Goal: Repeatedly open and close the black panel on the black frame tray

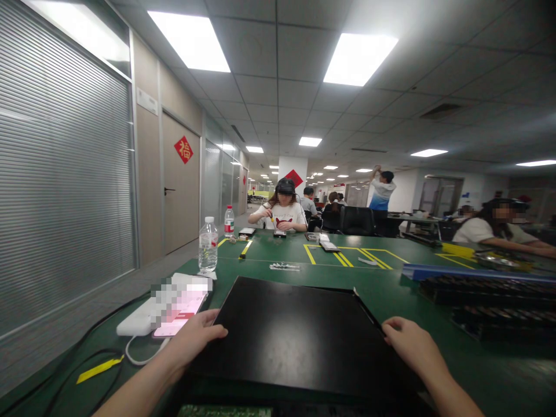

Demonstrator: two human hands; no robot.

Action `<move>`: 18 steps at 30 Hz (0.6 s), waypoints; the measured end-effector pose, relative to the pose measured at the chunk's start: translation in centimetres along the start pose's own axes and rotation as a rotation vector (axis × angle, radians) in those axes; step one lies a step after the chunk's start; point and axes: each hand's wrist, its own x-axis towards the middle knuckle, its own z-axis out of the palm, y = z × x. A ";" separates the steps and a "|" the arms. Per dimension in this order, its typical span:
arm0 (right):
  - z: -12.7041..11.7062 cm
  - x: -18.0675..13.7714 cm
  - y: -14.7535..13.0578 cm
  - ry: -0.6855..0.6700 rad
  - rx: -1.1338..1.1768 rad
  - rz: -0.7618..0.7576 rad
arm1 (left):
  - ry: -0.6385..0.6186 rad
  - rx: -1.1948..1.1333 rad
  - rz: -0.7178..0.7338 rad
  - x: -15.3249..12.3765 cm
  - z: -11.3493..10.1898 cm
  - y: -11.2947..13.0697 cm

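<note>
A wide, flat black panel (pixel 291 330) is tilted in front of me, with a thin folded rim along its far right edge. My left hand (pixel 202 330) grips its left edge, thumb on top and fingers underneath. At the opposite edge, my right hand (pixel 403 339) pinches the side with bent fingers. Below the panel's near edge a strip of green circuit board (pixel 226 410) shows; the rest of it is hidden. A lit phone (pixel 185 313) lies just left of my left hand, against a white box-like object (pixel 139 315) with a white cable.
The green table (pixel 278 255) carries yellow tape outlines. Water bottles (pixel 208 246) stand at the far left. Rows of black parts (pixel 490 289) and a blue rail (pixel 469 272) lie at right. A co-worker (pixel 284 211) sits opposite; another person (pixel 490 226) sits at right. Dark cables (pixel 82 341) run along the left edge.
</note>
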 end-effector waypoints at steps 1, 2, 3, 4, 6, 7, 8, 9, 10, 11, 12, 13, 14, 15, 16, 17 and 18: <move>0.0 0.0 0.0 -0.004 0.000 -0.001 | -0.012 0.005 0.008 -0.1 0.0 0.1; 0.0 0.0 0.0 -0.007 0.000 -0.002 | -0.028 0.013 0.018 -0.3 0.1 0.2; 0.0 0.0 0.0 -0.008 0.001 -0.001 | -0.050 0.022 0.027 -0.4 0.1 0.3; 0.0 0.0 0.0 -0.008 0.005 -0.001 | -0.073 0.030 0.037 -0.5 0.1 0.4; 0.0 -0.1 -0.1 -0.001 0.006 -0.006 | -0.098 0.049 0.045 -0.7 0.1 0.5; 0.0 -0.1 -0.2 0.001 0.006 -0.011 | -0.102 0.060 0.048 -0.6 0.1 0.5; 0.0 -0.1 -0.2 0.001 0.004 -0.015 | -0.102 0.071 0.053 -0.6 0.1 0.4; 0.0 -0.1 -0.2 0.001 0.001 -0.018 | -0.102 0.084 0.060 -0.5 0.1 0.4; 0.0 -0.1 -0.2 0.002 -0.006 -0.021 | -0.097 0.095 0.069 -0.5 0.0 0.3; 0.0 -0.2 -0.3 0.005 -0.014 -0.022 | -0.091 0.102 0.075 -0.4 0.0 0.3; 0.0 -0.2 -0.3 0.006 -0.024 -0.025 | -0.088 0.100 0.076 -0.4 0.0 0.4; 0.0 -0.2 -0.3 0.006 -0.035 -0.027 | -0.088 0.087 0.067 -0.5 0.0 0.4; 0.0 -0.2 -0.3 0.005 -0.044 -0.030 | -0.094 0.065 0.048 -0.5 0.0 0.5; -0.1 -0.3 -0.3 0.000 -0.050 -0.032 | -0.106 0.037 0.025 -0.7 0.0 0.6; -0.1 -0.3 -0.3 -0.005 -0.054 -0.032 | -0.124 0.010 0.001 -0.8 0.1 0.8; -0.1 -0.3 -0.3 -0.008 -0.057 -0.029 | -0.140 -0.010 -0.018 -0.9 0.1 0.9; -0.1 -0.3 -0.3 -0.008 -0.058 -0.028 | -0.150 -0.020 -0.027 -1.0 0.1 0.9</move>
